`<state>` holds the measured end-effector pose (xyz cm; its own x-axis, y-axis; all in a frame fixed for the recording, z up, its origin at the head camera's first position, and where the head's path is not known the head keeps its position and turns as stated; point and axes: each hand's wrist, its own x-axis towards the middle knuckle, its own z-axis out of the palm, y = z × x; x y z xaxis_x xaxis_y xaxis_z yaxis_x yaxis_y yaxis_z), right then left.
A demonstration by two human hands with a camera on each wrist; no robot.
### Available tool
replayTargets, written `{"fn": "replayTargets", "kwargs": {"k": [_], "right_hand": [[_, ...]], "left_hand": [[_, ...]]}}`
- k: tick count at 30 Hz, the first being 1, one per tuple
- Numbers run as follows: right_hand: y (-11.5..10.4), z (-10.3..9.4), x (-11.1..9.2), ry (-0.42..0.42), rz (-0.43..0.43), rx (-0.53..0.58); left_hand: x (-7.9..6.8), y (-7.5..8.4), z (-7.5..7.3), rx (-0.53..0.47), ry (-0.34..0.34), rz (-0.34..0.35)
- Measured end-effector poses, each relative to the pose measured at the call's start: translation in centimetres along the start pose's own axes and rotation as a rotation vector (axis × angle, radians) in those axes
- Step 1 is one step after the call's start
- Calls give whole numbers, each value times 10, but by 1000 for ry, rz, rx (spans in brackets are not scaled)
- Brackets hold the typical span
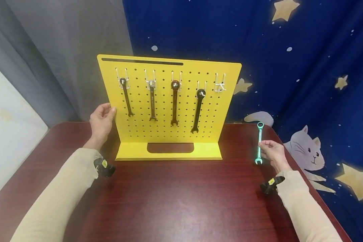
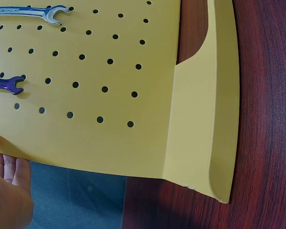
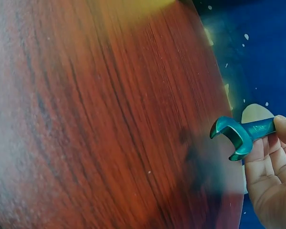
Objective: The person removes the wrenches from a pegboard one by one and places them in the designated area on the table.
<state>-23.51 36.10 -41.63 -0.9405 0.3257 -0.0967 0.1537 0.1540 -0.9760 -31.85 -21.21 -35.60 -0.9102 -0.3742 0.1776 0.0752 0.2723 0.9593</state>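
We logged: green wrench [image 1: 259,137], ring end [image 1: 260,128] uppermost in head view, pinched by right hand [image 1: 274,153], well right of bare hook [image 1: 220,86]; left hand [image 1: 101,124] gripping pegboard [image 1: 164,116].

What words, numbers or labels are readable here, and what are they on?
No text can be read clearly.
Green wrench: marking near the open end, too blurred.
Silver wrench: lettering on the shaft, too blurred.
Yellow stickers on both wrist cameras: any print is too small.
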Motion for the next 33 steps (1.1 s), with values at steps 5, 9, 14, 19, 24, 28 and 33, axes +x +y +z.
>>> {"fn": "replayTargets", "kwargs": {"k": [5, 9, 14, 19, 24, 28, 33], "right_hand": [[-2, 4, -2, -6, -4, -13], [-3, 9, -3, -22, -13, -24], [-4, 16, -4, -34, -13, -40], [-2, 21, -4, -46, 2, -69], [1, 23, -3, -62, 18, -90], [3, 24, -2, -75, 34, -86], [5, 25, 0, -81, 54, -105]], "left_hand": [[1, 0, 0, 1, -1, -5], [1, 0, 0, 11, -3, -5], [1, 0, 0, -7, -1, -17], [1, 0, 0, -15, 2, -15], [1, 0, 1, -16, 9, -10], [1, 0, 2, -21, 11, -9], [1, -1, 2, -22, 22, 9]]}}
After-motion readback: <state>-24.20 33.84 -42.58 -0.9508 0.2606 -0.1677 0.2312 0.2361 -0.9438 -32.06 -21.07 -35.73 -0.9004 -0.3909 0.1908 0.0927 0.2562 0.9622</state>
